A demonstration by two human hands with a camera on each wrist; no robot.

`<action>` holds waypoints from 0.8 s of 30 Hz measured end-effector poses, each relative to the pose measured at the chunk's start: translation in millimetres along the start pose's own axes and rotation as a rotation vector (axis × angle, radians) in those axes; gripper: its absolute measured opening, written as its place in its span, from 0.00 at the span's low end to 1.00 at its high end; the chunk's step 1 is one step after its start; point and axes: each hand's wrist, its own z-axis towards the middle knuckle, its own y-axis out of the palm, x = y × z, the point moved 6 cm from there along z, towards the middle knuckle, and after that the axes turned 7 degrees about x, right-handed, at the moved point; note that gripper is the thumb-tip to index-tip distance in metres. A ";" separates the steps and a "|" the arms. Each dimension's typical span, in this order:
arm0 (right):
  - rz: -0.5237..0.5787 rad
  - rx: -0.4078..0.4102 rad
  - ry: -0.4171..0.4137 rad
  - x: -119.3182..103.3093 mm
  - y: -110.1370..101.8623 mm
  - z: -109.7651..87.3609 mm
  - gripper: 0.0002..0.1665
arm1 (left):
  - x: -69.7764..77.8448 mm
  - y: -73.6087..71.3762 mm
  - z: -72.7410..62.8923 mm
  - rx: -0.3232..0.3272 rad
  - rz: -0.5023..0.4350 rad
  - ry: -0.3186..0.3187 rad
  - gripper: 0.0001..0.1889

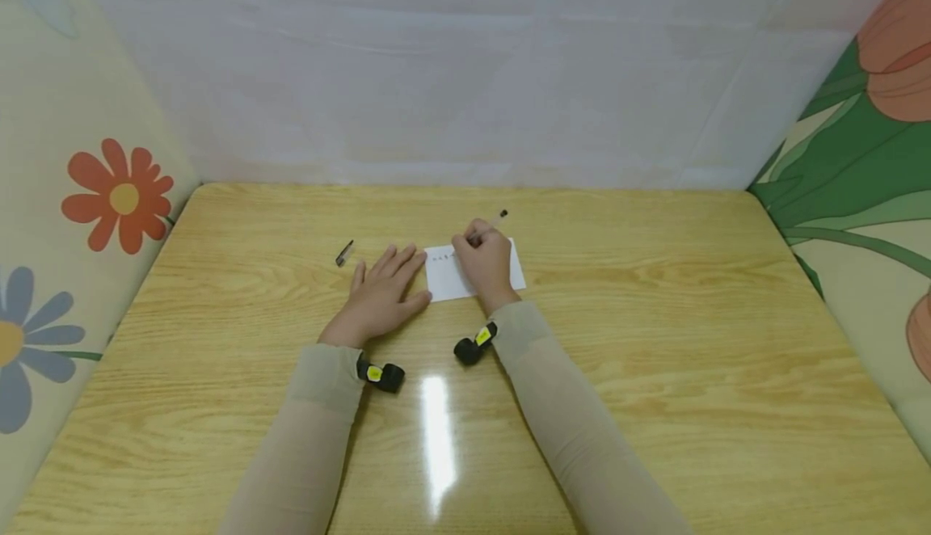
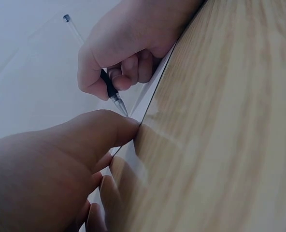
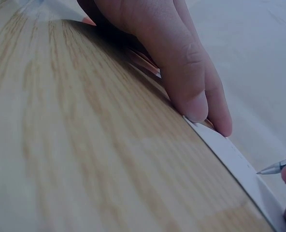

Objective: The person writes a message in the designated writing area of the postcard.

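A small white sheet of paper (image 1: 445, 278) lies on the wooden table, with a short row of dark marks near its upper left edge. My right hand (image 1: 486, 260) rests over the paper and pinches a clear pen (image 2: 115, 96) with a black grip. In the right wrist view the metal pen tip (image 3: 268, 170) meets the sheet. My left hand (image 1: 381, 296) lies flat with spread fingers, its thumb and a fingertip touching the paper's left edge. Left of that hand is a pen cap (image 1: 345, 253), clear with a dark clip.
The wooden table (image 1: 691, 341) extends widely on both sides of my arms. A white cloth (image 1: 465, 74) hangs behind its far edge. Flower-patterned panels (image 1: 124, 199) stand at left and right. Black wrist cameras (image 1: 381, 375) sit on both cuffs.
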 end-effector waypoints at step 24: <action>0.024 0.004 -0.005 1.6 -0.2 1.1 0.17 | -2.2 2.2 1.4 -0.001 0.000 -0.005 0.37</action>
